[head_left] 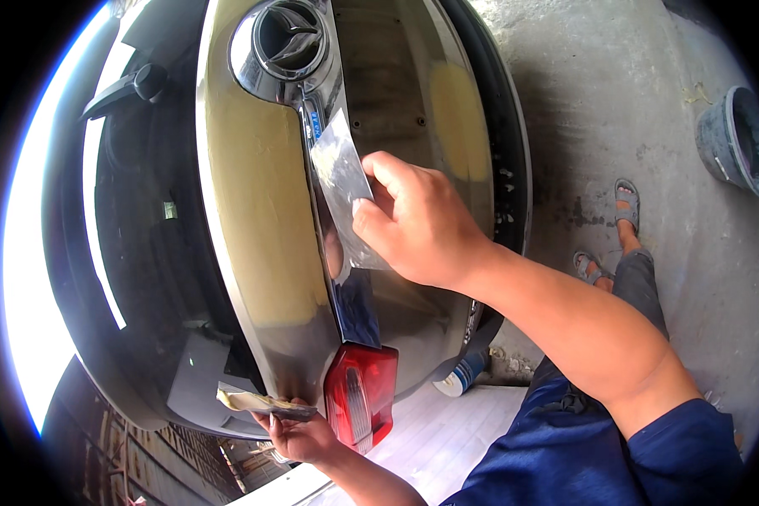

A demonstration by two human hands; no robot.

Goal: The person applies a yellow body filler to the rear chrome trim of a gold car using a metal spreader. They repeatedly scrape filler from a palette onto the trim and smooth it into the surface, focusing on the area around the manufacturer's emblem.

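The right hand [422, 215] pinches a thin grey sheet [341, 181] between thumb and fingers, over the chrome strip [357, 312] beside the beige filler patch [261, 211] on the tailgate [291, 350]. The left hand [304, 438] grips a filler-smeared plate [287, 411] near the tailgate's left edge, by the red tail light [346, 388].

right hand [417, 219]: some fingers hidden | left forearm [371, 479]: cut off below | blue container [464, 375]: partly hidden

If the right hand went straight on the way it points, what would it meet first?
Past the thin flat sheet it holds, the right hand would probably meet the shiny trim strip first; depth is unclear, so the sheet may already touch it.
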